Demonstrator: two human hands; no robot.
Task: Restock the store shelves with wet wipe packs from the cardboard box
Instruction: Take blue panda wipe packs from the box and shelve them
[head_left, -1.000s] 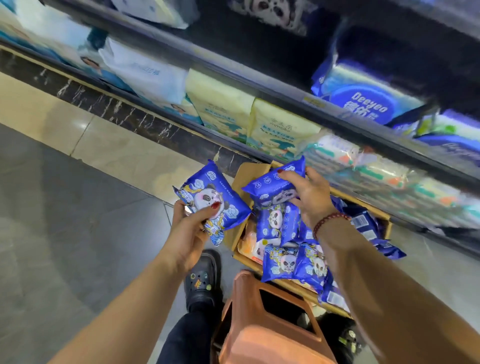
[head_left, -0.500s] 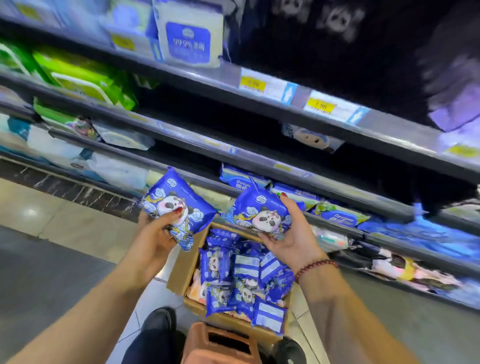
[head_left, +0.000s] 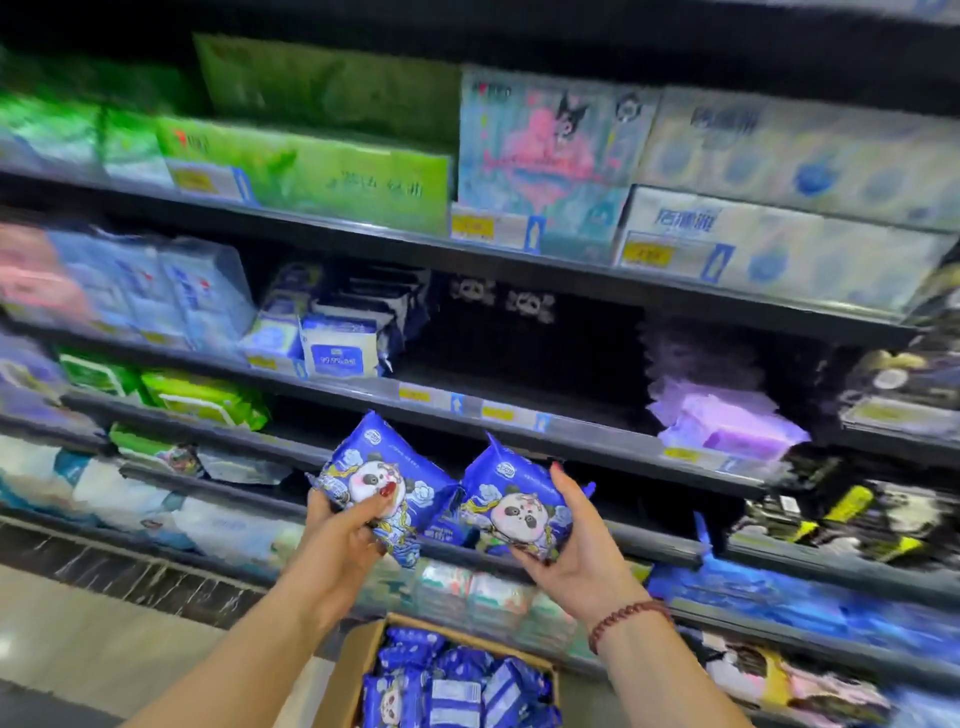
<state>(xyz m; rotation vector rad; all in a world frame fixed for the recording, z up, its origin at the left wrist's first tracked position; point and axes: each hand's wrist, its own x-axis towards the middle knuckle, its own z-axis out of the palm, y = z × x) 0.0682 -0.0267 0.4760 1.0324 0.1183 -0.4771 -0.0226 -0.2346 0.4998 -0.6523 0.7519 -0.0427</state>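
My left hand grips a blue wet wipe pack with a panda print, thumb on its front. My right hand holds a second blue panda pack from below and the side. Both packs are raised side by side in front of the dark shelf edges. Below, at the frame's bottom, the open cardboard box holds several more blue packs. A dark shelf bay with panda packs deep at its back lies above the hands.
Shelves run across the whole view with green tissue packs, white and blue wipe packs and purple packs. Yellow price tags line the shelf edges. Tiled floor lies at the lower left.
Both hands have risen with their packs from just above the box to shelf height. The view has tilted up, so the box has dropped to the bottom edge and higher shelves show.
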